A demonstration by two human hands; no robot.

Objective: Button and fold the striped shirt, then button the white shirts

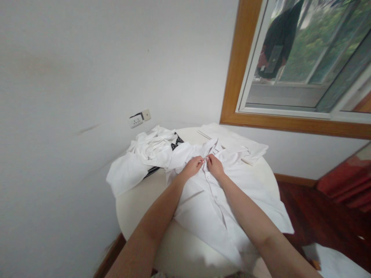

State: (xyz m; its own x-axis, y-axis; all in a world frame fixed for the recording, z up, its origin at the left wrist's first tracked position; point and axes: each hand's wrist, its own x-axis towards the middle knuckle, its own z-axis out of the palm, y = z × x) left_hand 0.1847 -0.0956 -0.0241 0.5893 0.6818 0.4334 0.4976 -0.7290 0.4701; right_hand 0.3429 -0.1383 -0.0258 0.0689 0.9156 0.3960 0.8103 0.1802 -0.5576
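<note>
A white button-up shirt (203, 210) lies front side up across a round table, its collar towards the wall and its hem towards me. Both of my hands meet at the upper part of the button placket, just below the collar. My left hand (193, 167) pinches the placket edge from the left. From the right, my right hand (215, 166) pinches the same spot, fingertips almost touching the left ones. The small button there is mostly hidden by my fingers. Lower down the placket, buttons show along the front.
On the round table (136, 208), a crumpled pile of white clothes (153, 148) with a black patterned piece lies at the left. A folded white garment (232, 137) is at the back right. Behind stand the wall with a socket (135, 121) and a wood-framed window (232, 77).
</note>
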